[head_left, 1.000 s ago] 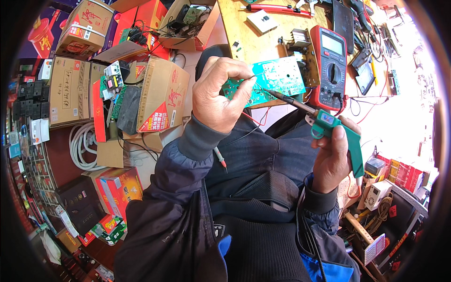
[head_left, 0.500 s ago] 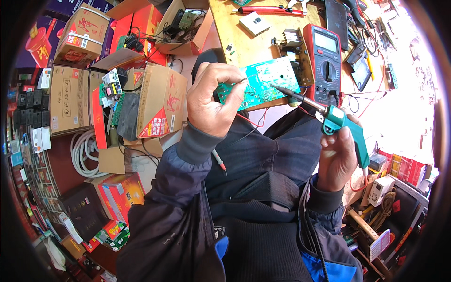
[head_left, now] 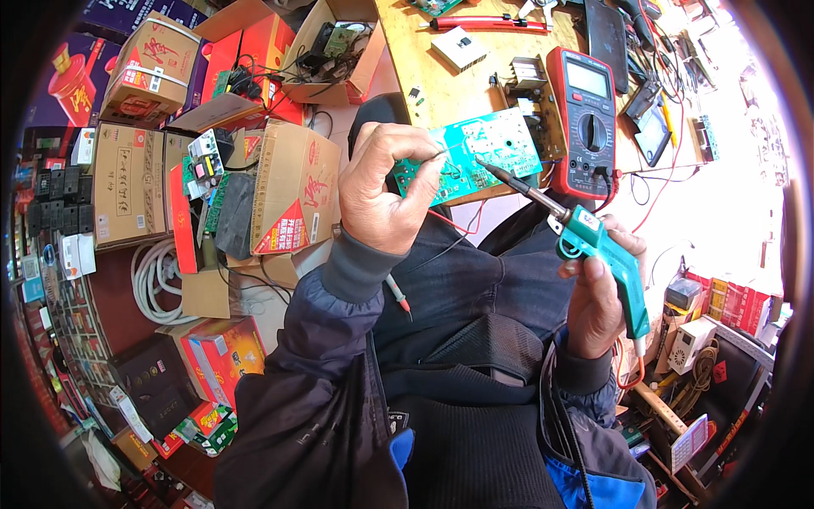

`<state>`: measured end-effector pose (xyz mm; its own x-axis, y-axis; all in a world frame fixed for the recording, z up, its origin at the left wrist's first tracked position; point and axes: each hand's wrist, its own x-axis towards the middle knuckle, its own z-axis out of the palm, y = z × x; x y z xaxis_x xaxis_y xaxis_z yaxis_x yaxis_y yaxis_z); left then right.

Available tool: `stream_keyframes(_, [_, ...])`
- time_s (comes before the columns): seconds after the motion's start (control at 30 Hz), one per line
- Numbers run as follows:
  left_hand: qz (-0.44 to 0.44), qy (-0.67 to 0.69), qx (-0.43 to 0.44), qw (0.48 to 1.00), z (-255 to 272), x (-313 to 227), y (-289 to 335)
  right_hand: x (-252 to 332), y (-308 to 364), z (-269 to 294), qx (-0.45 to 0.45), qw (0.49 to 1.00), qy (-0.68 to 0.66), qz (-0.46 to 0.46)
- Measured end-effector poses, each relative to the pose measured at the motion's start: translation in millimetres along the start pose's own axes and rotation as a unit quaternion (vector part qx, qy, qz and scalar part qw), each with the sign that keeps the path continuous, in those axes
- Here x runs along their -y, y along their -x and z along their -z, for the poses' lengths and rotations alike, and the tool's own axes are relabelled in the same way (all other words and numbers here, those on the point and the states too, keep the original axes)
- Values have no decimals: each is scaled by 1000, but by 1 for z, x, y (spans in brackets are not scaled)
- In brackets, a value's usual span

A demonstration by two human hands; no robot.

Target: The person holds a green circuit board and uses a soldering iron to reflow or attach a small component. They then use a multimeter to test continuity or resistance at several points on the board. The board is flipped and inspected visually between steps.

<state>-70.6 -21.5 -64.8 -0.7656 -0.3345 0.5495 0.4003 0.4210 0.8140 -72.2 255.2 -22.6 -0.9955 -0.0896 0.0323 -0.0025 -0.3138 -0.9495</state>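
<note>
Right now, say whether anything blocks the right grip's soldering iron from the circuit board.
Nothing visible: the soldering iron in the right grip has its tip over the circuit board; the left grip sits left of the tip.

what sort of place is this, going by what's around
Probably a small electronics repair workshop: the right hand holds a green soldering iron over a circuit board, with a red multimeter close by and electronic parts in an open cardboard box.

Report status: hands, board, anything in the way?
Left hand pinching thin wire; right hand holding green soldering iron. Tip at circuit board, contact unclear. Left hand covers part of board's left end.
</note>
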Motion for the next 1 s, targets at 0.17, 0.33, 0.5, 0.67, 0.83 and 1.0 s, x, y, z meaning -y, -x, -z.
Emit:
stream_keyframes(0.17, [9, 6, -9, 1000, -1, 0, 0, -3, 3, -3, -8, 999, 51, 10])
stream_keyframes(0.33, [-8, -2, 2, 1000, 1, -1, 0, -1, 4, -5, -4, 999, 49, 0])
stream_keyframes(0.5, [0, 2, 0, 1000, -1, -1, 1, -1, 4, -5, 0, 999, 42, -1])
stream_keyframes(0.67, [-2, 0, -1, 1000, -1, 0, 0, -2, 4, -4, 0, 999, 39, 2])
stream_keyframes(0.83, [-4, -1, 18, 1000, 3, 0, 1, -2, 4, -3, 1, 999, 37, 3])
stream_keyframes(1.0, [-14, -17, 21, 1000, 6, -1, 0, -1, 3, 1, 19, 1000, 4, -13])
